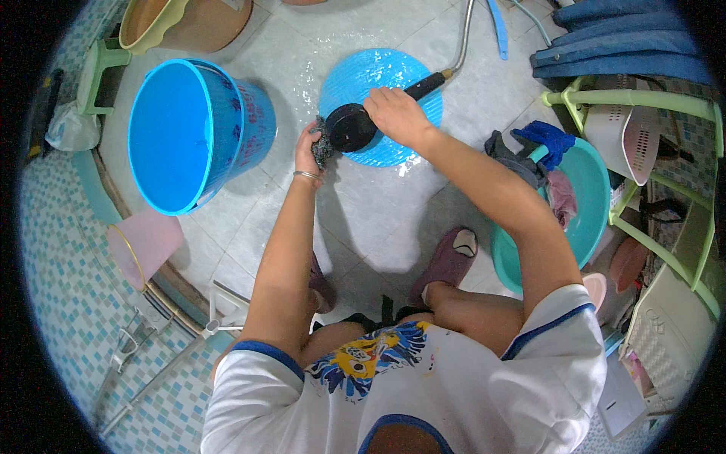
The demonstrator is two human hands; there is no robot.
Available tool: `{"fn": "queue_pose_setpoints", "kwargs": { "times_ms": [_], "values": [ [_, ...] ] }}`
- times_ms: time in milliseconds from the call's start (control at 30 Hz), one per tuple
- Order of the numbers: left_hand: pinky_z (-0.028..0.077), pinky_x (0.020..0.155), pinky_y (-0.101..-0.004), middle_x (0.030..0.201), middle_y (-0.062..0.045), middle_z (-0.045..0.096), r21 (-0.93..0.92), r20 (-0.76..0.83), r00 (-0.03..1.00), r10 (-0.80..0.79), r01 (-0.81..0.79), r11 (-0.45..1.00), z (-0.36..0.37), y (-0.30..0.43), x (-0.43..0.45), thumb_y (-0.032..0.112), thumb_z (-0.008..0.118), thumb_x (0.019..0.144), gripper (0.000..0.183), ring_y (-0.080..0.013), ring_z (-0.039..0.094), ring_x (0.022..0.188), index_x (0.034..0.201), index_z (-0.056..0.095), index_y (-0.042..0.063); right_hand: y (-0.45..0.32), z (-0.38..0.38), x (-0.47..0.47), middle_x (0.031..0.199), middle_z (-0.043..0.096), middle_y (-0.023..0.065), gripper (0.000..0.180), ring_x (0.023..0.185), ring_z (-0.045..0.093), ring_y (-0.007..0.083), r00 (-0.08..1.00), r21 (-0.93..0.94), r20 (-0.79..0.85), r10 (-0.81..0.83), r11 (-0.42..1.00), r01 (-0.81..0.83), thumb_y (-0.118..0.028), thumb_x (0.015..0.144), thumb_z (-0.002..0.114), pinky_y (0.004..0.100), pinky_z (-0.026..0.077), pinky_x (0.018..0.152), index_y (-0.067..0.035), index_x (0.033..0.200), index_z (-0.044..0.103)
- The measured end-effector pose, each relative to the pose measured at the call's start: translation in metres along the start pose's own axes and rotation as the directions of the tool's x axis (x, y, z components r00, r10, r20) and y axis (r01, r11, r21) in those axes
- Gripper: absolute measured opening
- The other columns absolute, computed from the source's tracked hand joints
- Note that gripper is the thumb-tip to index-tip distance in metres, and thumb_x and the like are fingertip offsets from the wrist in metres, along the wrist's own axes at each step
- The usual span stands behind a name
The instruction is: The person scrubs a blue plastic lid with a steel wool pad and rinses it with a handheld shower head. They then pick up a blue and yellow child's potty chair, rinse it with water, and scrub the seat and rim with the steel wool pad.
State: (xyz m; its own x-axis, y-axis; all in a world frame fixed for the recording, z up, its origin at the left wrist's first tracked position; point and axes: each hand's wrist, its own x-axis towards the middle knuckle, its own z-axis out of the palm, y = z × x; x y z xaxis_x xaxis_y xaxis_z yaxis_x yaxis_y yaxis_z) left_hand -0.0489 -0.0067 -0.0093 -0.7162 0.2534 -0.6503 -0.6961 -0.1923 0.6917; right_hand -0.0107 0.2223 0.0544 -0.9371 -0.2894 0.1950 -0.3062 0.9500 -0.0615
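Observation:
My right hand (400, 118) grips the black handle of a hand shower, whose metal hose leads off toward the top edge. The round black shower head (351, 127) is tilted toward my left hand (308, 152), which holds a dark grey mesh scrubber (321, 148) right against or just beside the head's rim; I cannot tell which. Below both, a round blue ribbed plastic piece (391, 65) lies on the wet floor. Water glistens on it and on the tiles around it. A bracelet circles my left wrist.
Left stands a large blue bucket (170, 136), with a pink bin (148, 244) nearer the wall. On the right, a teal basin (592, 170) holds cloths beside a pale green rack (641, 97). A blue plastic strip (499, 28) lies beyond the hose. My slippered feet are on the tiles.

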Motion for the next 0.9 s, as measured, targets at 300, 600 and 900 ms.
{"fn": "queue_pose_setpoints", "kwargs": {
  "times_ms": [300,600,900],
  "values": [
    [0.052,0.072,-0.0348,0.104,-0.012,0.059,0.038,0.05,0.998,-0.027,0.025,0.999,0.015,0.021,-0.01,0.016,0.054,0.078,0.047,-0.0225,0.061,0.087,0.122,0.047,0.002,0.003,-0.012,-0.036,0.091,0.059,0.0062,0.01,0.091,0.059,0.0217,0.969,0.189,0.225,-0.097,0.98,0.054,-0.012,0.076,0.053,0.0352,0.047,0.076,-0.009,0.083,0.059],
    [0.056,0.072,-0.0413,0.105,-0.015,0.06,-0.173,0.252,0.953,-0.169,0.217,0.961,0.071,0.031,-0.019,0.023,0.054,0.085,0.039,-0.0271,0.063,0.087,0.119,0.051,0.004,0.071,-0.061,-0.069,0.084,0.057,0.0085,0.011,0.083,0.058,0.0238,0.943,-0.149,0.138,0.302,0.948,-0.281,-0.009,0.074,0.053,0.0356,0.045,0.07,-0.007,0.083,0.057],
    [0.052,0.079,-0.0365,0.096,-0.011,0.065,-0.195,0.463,0.828,-0.317,0.444,0.874,0.186,0.044,-0.012,0.03,0.055,0.088,0.032,-0.0231,0.064,0.085,0.111,0.059,0.008,0.04,-0.114,-0.063,0.079,0.05,0.0106,0.02,0.079,0.054,0.0285,0.966,0.201,-0.066,0.252,0.951,-0.234,0.001,0.064,0.058,0.0367,0.043,0.068,-0.003,0.082,0.053]
  ]
}}
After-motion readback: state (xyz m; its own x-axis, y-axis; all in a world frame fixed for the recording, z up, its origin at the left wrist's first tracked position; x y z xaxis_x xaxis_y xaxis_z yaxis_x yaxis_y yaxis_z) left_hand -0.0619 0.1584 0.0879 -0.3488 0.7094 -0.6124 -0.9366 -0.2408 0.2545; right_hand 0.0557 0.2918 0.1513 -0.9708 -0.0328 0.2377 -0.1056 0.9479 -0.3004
